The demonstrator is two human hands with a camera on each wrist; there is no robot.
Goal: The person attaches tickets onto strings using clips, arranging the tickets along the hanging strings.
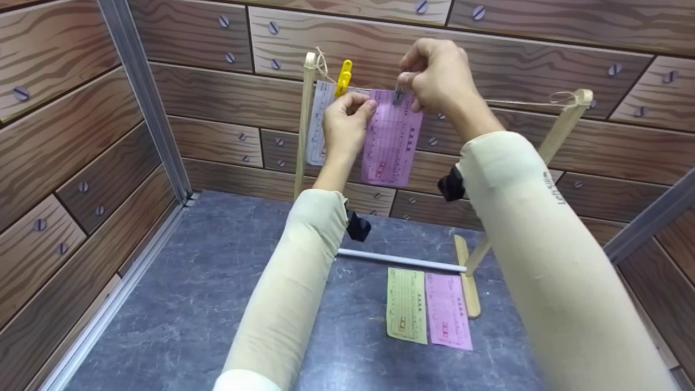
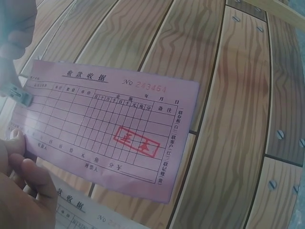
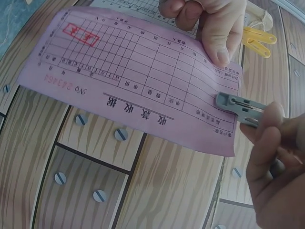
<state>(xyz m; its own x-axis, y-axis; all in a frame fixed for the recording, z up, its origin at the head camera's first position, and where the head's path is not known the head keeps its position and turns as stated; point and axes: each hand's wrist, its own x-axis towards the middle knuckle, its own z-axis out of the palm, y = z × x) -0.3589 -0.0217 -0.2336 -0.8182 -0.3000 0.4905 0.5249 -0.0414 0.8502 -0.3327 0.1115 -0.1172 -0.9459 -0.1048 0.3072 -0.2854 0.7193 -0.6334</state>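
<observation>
A pink receipt slip [image 1: 390,141] hangs at a string [image 1: 510,102] strung between two wooden posts. My left hand [image 1: 347,119] pinches the slip's upper left edge between thumb and fingers. With my right hand [image 1: 440,70] I hold a grey clothespin [image 3: 240,107] by its handle end, and its tip lies over the slip's top edge. Whether the clothespin also bites the string is hard to see. Left of the pink slip, a white receipt slip [image 1: 319,125] hangs near a yellow clothespin [image 1: 344,77], partly hidden behind my left hand.
On the dark grey tabletop [image 1: 179,304] lie a green receipt slip [image 1: 406,306] and another pink slip [image 1: 449,310], side by side. A white rod [image 1: 402,260] joins the stand's base near a wooden foot [image 1: 471,296]. Wood-patterned panels [image 1: 206,98] enclose the space.
</observation>
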